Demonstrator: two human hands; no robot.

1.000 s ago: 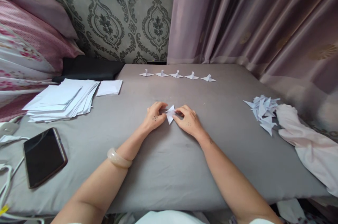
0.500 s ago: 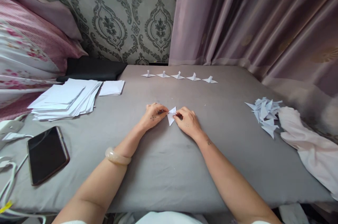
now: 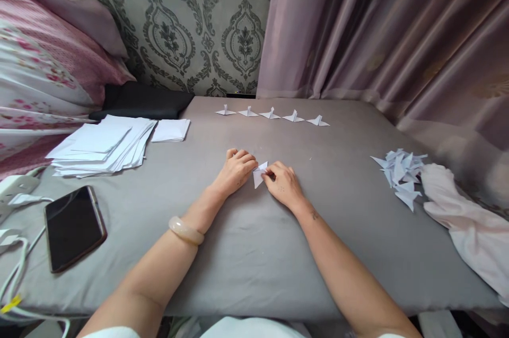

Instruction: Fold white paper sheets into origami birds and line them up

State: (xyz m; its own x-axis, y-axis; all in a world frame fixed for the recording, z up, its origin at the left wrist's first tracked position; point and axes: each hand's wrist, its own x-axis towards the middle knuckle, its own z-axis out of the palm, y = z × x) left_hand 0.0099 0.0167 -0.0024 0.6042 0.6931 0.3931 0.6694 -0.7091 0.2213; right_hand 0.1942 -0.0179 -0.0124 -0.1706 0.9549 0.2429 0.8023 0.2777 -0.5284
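Observation:
Between my hands, at the middle of the table, is a small white folded paper crane (image 3: 259, 175), its pointed wings spread away from and toward me. My left hand (image 3: 237, 172) is closed at its left side, knuckles up, and hides its own fingertips and that end of the paper. From the other side, my right hand (image 3: 283, 183) pinches the right end between thumb and forefinger. Farther back stands a row of several similar paper cranes (image 3: 271, 113), each with an upright part in the middle.
A heap of folded paper pieces (image 3: 401, 168) lies at the right beside a pale cloth (image 3: 461, 216). On the left are a large stack of white paper (image 3: 99, 149), a smaller stack (image 3: 170, 130), a phone (image 3: 75, 228) and white cables (image 3: 18, 274). Grey cloth (image 3: 246, 263) covers the table.
My left hand has rolled over at the paper, with its knuckles now higher and its wrist turned. The right hand keeps its pinch. The whole view has shifted slightly.

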